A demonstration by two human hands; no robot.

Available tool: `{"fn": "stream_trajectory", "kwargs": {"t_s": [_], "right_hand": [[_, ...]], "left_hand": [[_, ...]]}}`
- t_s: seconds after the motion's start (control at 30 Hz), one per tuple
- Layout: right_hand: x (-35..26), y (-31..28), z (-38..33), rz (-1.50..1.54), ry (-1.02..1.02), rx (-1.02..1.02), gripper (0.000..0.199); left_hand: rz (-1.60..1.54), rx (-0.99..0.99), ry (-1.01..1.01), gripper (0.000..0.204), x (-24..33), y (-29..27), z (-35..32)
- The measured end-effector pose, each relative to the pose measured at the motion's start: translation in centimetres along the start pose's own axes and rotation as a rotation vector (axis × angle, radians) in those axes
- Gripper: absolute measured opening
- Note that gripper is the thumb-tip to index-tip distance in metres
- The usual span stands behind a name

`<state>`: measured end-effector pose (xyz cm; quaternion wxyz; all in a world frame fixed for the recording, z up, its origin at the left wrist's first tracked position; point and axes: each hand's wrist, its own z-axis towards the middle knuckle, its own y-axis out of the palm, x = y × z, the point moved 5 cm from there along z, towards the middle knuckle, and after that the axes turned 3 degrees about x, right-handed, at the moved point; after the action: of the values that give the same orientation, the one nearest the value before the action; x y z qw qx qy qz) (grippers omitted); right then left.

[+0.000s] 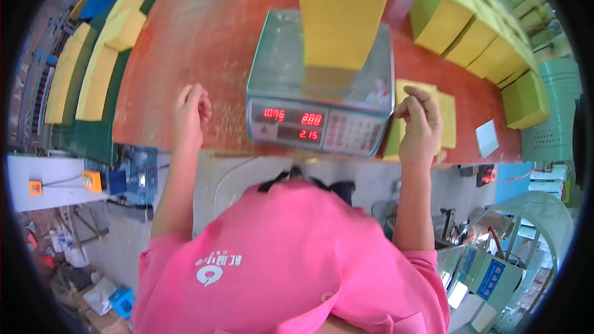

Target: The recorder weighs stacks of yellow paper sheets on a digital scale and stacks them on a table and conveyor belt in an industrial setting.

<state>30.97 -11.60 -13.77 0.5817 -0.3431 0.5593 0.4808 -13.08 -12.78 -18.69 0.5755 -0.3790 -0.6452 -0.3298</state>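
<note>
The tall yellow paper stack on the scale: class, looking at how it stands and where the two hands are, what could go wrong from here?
1. The yellow paper stack is tall and stands on the scale with neither hand on it, so a knock could topple it.
2. The left hand and right hand hover close to the scale; brushing its pan might upset the reading.
3. The scale sits near the table edge, so a push could slide it off.
</note>
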Motion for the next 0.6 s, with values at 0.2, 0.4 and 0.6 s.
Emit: {"fn": "stream_trajectory", "kwargs": {"t_s": [0.2,0.4,0.6], "right_hand": [[3.4,0.7,-1.2,0.088,0.115,-0.018,0.019],[3.2,1.1,-1.6,0.095,0.114,-0.037,0.019],[3.4,1.5,-1.1,0.126,0.113,-0.037,0.019]], "left_hand": [[0.035,-0.010,-0.025,0.021,-0.9,1.2,-0.1],[-0.002,-0.073,-0.015,0.021,-0.5,3.1,-0.4],[0.018,-0.115,-0.008,0.022,-0.7,3.8,1.4]]}}
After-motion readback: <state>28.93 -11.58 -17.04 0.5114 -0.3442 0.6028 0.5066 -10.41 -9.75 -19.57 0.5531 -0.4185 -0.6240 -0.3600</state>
